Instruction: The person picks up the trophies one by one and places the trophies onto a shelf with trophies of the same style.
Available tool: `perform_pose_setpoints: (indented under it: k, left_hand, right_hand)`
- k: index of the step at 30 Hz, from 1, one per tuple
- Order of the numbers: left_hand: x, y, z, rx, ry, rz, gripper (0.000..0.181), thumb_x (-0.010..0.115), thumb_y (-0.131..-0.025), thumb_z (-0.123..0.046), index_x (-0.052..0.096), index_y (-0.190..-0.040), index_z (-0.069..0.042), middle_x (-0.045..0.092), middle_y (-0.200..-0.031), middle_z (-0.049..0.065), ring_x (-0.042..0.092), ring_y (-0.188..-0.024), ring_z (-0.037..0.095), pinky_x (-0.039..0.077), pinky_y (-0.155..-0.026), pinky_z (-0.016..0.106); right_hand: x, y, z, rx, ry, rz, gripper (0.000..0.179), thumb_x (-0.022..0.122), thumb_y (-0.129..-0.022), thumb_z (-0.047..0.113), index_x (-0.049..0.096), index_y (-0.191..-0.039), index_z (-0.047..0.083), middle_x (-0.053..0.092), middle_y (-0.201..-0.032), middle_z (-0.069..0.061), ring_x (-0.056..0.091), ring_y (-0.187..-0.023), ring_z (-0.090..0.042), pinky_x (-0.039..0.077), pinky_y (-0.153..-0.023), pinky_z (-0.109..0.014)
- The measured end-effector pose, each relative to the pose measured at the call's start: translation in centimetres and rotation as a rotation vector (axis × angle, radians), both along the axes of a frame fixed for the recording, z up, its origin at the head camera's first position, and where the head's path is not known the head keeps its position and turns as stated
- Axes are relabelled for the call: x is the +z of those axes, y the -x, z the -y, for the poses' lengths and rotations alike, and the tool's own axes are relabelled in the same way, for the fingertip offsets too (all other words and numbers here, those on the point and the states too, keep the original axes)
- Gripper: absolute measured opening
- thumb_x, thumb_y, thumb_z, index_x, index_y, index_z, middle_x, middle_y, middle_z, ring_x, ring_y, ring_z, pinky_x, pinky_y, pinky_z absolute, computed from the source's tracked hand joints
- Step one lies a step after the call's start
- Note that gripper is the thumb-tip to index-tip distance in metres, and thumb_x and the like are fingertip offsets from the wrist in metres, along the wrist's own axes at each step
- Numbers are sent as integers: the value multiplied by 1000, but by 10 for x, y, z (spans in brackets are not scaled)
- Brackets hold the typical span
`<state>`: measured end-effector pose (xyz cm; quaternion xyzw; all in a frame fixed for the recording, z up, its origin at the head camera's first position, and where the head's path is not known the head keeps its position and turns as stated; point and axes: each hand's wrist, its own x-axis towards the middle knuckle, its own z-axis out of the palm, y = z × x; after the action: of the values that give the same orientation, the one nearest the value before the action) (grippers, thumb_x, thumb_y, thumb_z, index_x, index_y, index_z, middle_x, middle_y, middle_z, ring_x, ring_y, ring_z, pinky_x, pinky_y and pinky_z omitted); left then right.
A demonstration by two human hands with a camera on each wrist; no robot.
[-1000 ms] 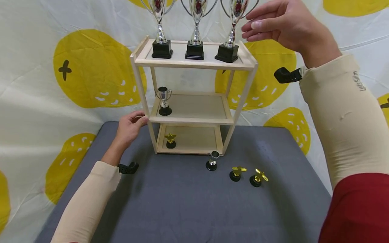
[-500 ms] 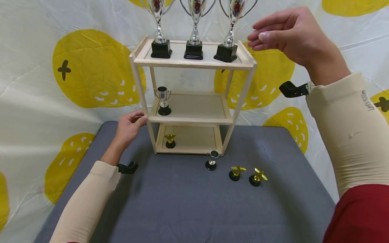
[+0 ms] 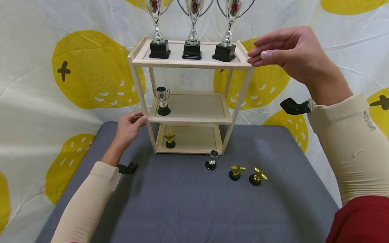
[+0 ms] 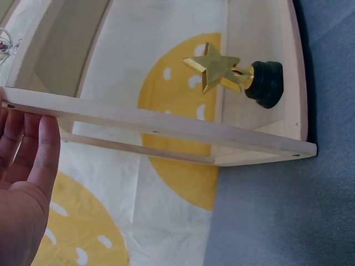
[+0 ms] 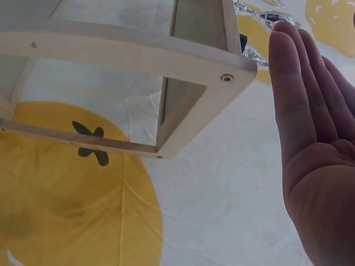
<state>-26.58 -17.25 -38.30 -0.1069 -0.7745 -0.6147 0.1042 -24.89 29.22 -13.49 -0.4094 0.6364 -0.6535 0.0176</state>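
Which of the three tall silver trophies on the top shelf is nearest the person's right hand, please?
The rightmost tall trophy, at the right end of the top shelf, is nearest the right hand; the middle trophy and leftmost trophy stand farther left.

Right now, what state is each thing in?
Rack: upright
Left hand: gripping rack
Right hand: holding nothing
Three tall trophies: upright, top tier
Racked silver cup: upright, middle tier
Racked gold star: upright, bottom tier
Unracked silver cup: upright, on table
Two unracked gold stars: upright

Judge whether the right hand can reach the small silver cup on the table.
Likely yes: the right hand holds nothing, and the small silver cup stands in front of the wooden shelf, with nothing covering it.
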Motion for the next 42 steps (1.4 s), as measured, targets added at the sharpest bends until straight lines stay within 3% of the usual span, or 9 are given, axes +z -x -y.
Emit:
perform_pose_setpoints:
  k: [3,16,28,42]
  left_hand:
    - [0,0,0,6,-5,3,35,67,-102,-13,66,-128,11,65,-107,-10,67,-96,-7,58,-86,9]
    - [2,-2,-1,14,-8,27,30,64,-103,-5,65,-128,11,62,-99,-21,67,-95,-7,58,-85,9]
    - [0,-2,-2,20,-7,14,31,65,-102,-10,65,-126,12,63,-101,-17,67,-96,-7,58,-85,9]
    - [-2,-1,0,22,-4,28,31,64,-104,-11,65,-127,10,64,-102,-18,67,-97,-7,57,-87,9]
  right_hand:
    - [-4,-2,-1,46,19,15,36,45,-91,-31,60,-123,-26,76,-109,-28,79,-97,-35,62,-90,-41]
    - [-24,-11,3,94,48,-12,35,45,-87,-34,57,-120,-31,75,-105,-30,79,-95,-37,63,-90,-44]
    - [-36,-12,4,96,62,-17,35,45,-86,-34,60,-117,-30,76,-106,-29,79,-95,-36,63,-90,-44]
    - [-67,-19,0,78,38,3,34,45,-87,-33,63,-115,-27,77,-108,-26,79,-97,-34,64,-89,-42]
